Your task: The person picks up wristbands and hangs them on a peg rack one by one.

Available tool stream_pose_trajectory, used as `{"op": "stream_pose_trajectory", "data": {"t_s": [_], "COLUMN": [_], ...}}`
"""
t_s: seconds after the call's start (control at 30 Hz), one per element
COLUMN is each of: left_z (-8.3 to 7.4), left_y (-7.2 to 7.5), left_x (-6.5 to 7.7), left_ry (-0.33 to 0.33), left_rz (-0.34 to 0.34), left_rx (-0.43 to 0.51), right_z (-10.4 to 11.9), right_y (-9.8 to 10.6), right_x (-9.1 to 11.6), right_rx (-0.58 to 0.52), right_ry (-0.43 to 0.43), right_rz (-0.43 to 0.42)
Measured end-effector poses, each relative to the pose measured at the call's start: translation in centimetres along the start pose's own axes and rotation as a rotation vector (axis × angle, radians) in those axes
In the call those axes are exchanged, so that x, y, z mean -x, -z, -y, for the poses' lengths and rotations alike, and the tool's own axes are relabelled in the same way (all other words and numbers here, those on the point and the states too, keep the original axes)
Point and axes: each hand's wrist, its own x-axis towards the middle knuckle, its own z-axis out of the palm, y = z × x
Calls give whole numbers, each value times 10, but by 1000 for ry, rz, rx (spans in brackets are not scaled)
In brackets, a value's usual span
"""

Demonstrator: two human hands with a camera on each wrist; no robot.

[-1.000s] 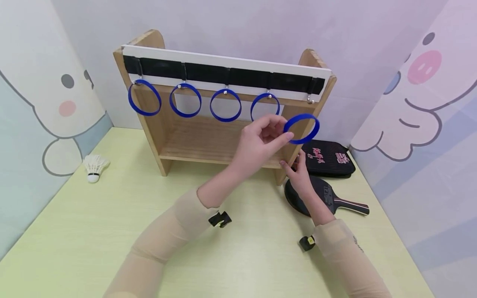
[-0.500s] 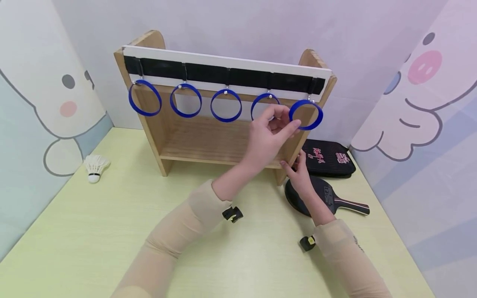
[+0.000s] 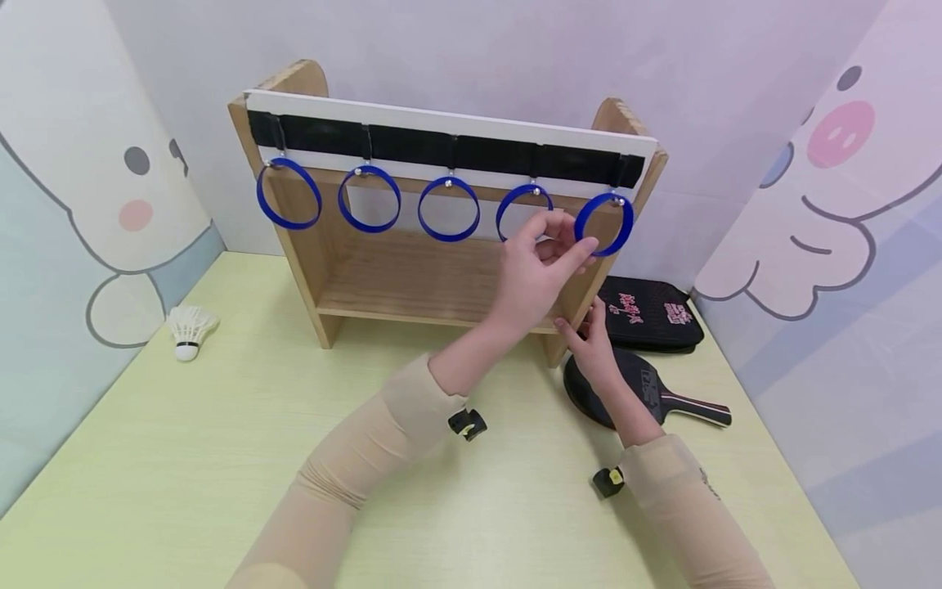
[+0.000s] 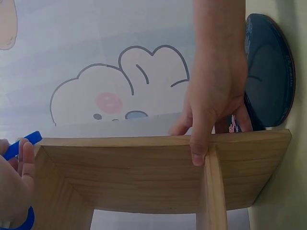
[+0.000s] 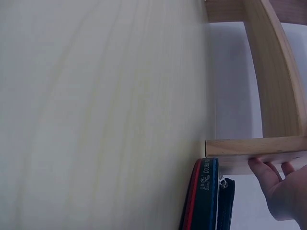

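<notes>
A wooden rack (image 3: 397, 274) carries a white board with black tape (image 3: 500, 154) and a row of small metal hooks. Blue rings (image 3: 449, 209) hang from the other hooks along it. At the far right hook, a blue ring (image 3: 603, 224) has its upper edge right at the hook tip. My left hand (image 3: 533, 266) pinches that ring on its left side between thumb and fingers. Low on the rack's right side panel (image 4: 158, 177), my right hand (image 3: 592, 352) grips the wood, thumb over the front edge, other fingers on the outer face.
A black table tennis paddle (image 3: 640, 386) lies by the right forearm, with a dark zipped case (image 3: 648, 315) behind it. A white shuttlecock (image 3: 189, 331) stands at the left of the pale table (image 3: 221, 458). Printed walls (image 3: 471, 57) enclose the back and sides.
My left hand has moved up and right, raising its ring from below the far right hook to the hook tip. Lately the ring has turned slightly. My right hand stays in place.
</notes>
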Motion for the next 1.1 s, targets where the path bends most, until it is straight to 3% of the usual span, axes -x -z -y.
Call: {"op": "stream_pose_trajectory", "data": {"t_s": [0.2,0.4,0.6,0.77,0.93,1.1], "left_z": [29,31,19,-1,-14,-20], "left_y": [2,5,11,21,40,70], "left_x": [0,2,8,12,20,28], "left_ry": [15,22,5,24,-16,-114], "left_rz": [4,20,83,152,183,172], "left_rx": [-24,-43,-68,-144,-262,-406], "right_z": [0,-1,0,-1,2,8], "right_y": [-2,0,5,9,18,32], "right_x": [-1,-4,-3,-1,1,5], "right_rx": [-7,-16,-6,90,178,327], "right_ry": [5,0,-5,30,61,77], "right_rz": [5,8,1,-38,-24,8]}}
